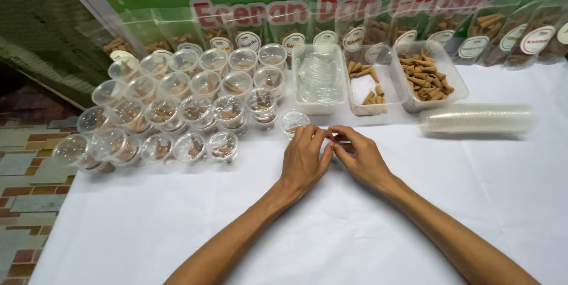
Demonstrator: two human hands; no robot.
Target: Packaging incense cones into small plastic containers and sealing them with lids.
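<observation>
Both hands are meeting at the middle of the white desk (pixel 331 232), the left hand (pixel 305 161) and right hand (pixel 361 158) pinching fingertips together in a narrow grip; whatever sits between them is too small to tell. A small clear lidded cup (pixel 294 122) of brown cones is standing just beyond the left hand at 12 o'clock, beside the cluster of filled cups (pixel 177 113) stretching toward 10 o'clock
</observation>
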